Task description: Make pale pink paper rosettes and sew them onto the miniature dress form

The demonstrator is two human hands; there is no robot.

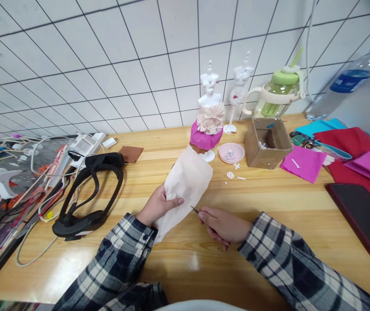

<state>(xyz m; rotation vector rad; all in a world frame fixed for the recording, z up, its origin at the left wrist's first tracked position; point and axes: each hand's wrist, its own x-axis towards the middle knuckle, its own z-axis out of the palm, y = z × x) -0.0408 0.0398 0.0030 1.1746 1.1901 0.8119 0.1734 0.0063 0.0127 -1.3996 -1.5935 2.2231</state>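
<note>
My left hand (159,204) grips a pale pink sheet of thin paper (191,175), thumb on top and fingers behind it. In my right hand (221,222) is a pair of small scissors (194,210); the dark pointed tip shows by the paper's right edge, while the handles are hidden in my fingers. Whether the tip touches the paper I cannot tell. Just beyond the sheet stands a small white dress form (210,100) with a bright pink skirt (206,139) and a pleated pale pink rosette (211,120).
Behind stands a second white dress form (239,84). To the right are a pink dish (232,153), a cardboard box (267,147), a green-lidded cup (277,93), coloured paper (304,164), a water bottle (346,82) and a phone (362,220). At left lie a black headset (90,194) and a glue gun (1,182).
</note>
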